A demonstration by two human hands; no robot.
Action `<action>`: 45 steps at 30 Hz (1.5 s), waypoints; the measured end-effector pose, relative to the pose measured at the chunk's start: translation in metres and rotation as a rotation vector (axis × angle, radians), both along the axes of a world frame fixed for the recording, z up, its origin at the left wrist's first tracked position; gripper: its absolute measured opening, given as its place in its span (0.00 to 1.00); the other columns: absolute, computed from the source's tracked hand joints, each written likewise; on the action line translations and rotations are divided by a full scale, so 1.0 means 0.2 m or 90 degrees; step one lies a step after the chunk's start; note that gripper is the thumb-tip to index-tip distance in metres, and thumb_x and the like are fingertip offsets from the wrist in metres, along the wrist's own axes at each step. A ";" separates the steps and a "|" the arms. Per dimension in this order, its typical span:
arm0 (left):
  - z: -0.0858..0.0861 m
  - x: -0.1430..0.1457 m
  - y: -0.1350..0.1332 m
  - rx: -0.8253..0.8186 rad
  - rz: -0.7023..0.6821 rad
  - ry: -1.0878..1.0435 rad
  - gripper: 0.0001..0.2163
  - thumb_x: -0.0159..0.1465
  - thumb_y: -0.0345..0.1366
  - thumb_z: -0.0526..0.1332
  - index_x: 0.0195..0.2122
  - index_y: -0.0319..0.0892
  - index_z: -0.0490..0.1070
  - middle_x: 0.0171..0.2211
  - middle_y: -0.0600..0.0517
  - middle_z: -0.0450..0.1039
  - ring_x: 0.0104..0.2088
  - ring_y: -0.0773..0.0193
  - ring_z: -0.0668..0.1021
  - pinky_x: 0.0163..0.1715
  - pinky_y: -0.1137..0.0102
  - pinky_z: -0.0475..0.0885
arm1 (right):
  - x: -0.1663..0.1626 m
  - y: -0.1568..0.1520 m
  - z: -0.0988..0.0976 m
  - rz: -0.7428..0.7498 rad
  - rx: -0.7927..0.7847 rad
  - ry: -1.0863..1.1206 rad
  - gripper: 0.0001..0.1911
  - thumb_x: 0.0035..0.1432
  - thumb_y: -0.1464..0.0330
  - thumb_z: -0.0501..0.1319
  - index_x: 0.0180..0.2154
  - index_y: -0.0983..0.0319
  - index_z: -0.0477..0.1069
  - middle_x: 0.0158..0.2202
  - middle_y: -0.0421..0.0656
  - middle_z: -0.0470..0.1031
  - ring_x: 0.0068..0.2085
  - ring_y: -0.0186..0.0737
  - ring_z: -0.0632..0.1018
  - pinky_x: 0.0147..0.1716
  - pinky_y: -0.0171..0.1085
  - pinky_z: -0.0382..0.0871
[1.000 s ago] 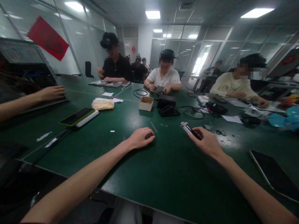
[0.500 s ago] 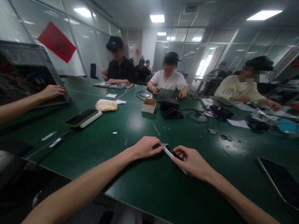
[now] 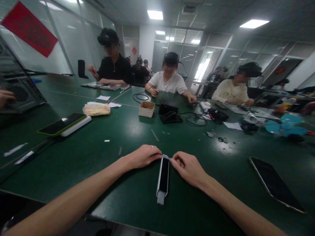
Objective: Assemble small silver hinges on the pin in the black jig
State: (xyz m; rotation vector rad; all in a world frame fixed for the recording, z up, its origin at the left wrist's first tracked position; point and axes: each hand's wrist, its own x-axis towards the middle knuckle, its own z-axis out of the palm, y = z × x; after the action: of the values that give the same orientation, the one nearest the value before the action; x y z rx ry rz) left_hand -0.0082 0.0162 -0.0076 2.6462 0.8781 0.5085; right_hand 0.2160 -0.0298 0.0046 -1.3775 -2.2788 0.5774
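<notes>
A slim white device with a long black face (image 3: 164, 173) lies on the green table between my hands, its light grey end pointing toward me. At its far end is a small pale loop or edge piece, too small to make out. My left hand (image 3: 145, 155) is closed, thumb and fingers pinching the left side of that far end. Opposite it, my right hand (image 3: 188, 165) pinches the far right corner with thumb and forefinger, the other fingers curled in. The device's middle and near end are uncovered.
A dark phone (image 3: 277, 185) lies to the right. Left are a green-edged phone (image 3: 61, 124) on a white block and a wrapped packet (image 3: 96, 109). Ahead stand a small box (image 3: 147, 109) and a black stand (image 3: 169, 113) with cables. Several people sit across the table (image 3: 128, 190).
The device has swung from slanting to nearly straight toward me. My right hand has shifted from around its body to its far end. The view has turned right.
</notes>
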 end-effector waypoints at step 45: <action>0.02 -0.04 0.06 -0.033 0.028 0.047 0.09 0.66 0.40 0.56 0.36 0.41 0.71 0.29 0.54 0.72 0.28 0.66 0.73 0.28 0.74 0.64 | 1.13 0.97 -0.25 -0.522 -0.045 -0.180 0.41 0.62 0.46 0.38 0.63 0.70 0.52 0.64 0.57 0.56 0.62 0.56 0.62 0.59 0.49 0.55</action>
State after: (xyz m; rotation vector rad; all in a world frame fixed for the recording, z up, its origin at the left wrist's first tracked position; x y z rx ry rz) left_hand -0.0159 0.0286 -0.0044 2.6180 0.9589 0.3955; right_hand 0.4429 0.1642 -0.0452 -2.3357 -1.6366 0.1915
